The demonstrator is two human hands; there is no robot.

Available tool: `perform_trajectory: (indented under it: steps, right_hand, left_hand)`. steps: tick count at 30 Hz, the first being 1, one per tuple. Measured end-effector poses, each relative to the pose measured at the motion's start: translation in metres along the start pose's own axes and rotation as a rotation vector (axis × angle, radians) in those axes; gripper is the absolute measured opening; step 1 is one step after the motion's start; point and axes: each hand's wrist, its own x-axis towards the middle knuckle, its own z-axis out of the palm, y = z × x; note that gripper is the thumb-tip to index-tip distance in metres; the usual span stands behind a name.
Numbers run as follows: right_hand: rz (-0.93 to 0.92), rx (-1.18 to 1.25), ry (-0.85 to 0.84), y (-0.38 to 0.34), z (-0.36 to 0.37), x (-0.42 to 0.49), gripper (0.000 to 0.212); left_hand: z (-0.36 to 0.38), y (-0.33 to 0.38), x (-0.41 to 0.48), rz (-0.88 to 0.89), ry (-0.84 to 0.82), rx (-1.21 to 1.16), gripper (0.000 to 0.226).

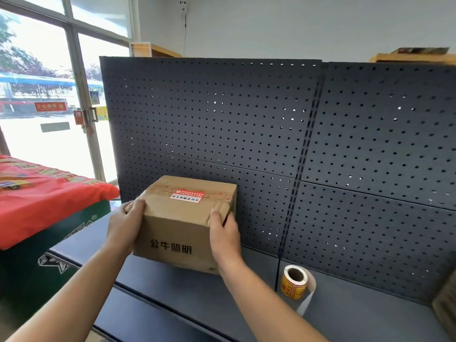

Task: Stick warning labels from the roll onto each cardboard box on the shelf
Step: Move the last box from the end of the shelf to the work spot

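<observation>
A brown cardboard box (177, 225) with black printed characters on its front stands on the dark blue shelf (197, 290). A red and white warning label (187, 195) is stuck on the box's taped top. My left hand (125, 224) grips the box's left top corner, fingers curled over the edge. My right hand (223, 233) grips the right front edge the same way. The label roll (294, 282) lies on its side on the shelf to the right of the box, with a strip of white backing paper trailing toward the front.
A dark perforated back panel (271, 124) rises behind the shelf. Part of another cardboard box (445, 307) shows at the right edge. To the left stands a green carton (37, 265) covered with a red cloth (42, 201), with windows behind.
</observation>
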Motion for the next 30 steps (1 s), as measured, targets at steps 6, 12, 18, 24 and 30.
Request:
perform_trajectory:
  steps: [6, 12, 18, 24, 30]
  right_hand:
    - [-0.037, 0.136, -0.032, -0.027, -0.083, -0.044, 0.043]
    - [-0.059, 0.132, 0.021, -0.036, -0.166, -0.079, 0.029]
    - [-0.058, 0.151, 0.108, -0.046, -0.264, -0.112, 0.029]
    - [-0.067, 0.113, 0.255, -0.034, -0.357, -0.131, 0.030]
    - [0.019, 0.077, 0.295, 0.003, -0.418, -0.149, 0.035]
  left_hand:
    - [0.024, 0.034, -0.070, 0.210, 0.016, 0.033, 0.036]
    - [0.058, 0.041, -0.134, 0.232, -0.050, -0.034, 0.035]
    - [0.101, 0.048, -0.207, 0.168, -0.253, -0.151, 0.049]
    - [0.155, 0.056, -0.273, 0.213, -0.446, -0.142, 0.031]
    - [0.207, 0.038, -0.325, 0.209, -0.583, -0.044, 0.061]
